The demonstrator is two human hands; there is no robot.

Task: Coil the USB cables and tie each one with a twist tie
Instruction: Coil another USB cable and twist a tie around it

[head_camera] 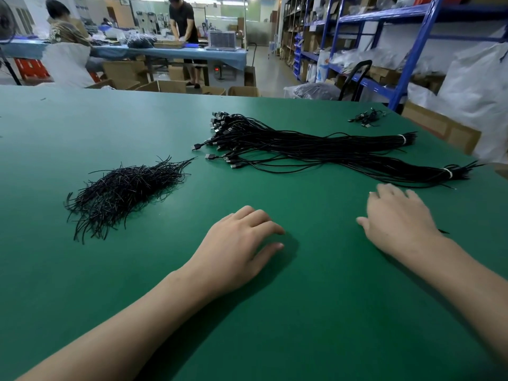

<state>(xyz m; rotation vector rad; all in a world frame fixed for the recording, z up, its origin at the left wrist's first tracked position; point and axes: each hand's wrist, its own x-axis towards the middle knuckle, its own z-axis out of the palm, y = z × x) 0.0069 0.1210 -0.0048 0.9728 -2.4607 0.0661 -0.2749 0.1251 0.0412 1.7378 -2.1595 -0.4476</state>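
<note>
Lying in long black bunches on the green desk [82, 127], the USB cables [302, 145] are not coiled yet, and the pile of twist ties [123, 191] sits to their left, so almost all the job looks left to do. The left hand [236, 248] and the right hand [395, 218] are low near them, fingers [264, 218] loose and holding nothing. Blue shelves [412, 50] stand in the room behind.

Beyond the green table [82, 127] stand blue shelving [414, 52], cardboard boxes [170, 86] and a person [182, 20] at a blue bench [176, 55].
</note>
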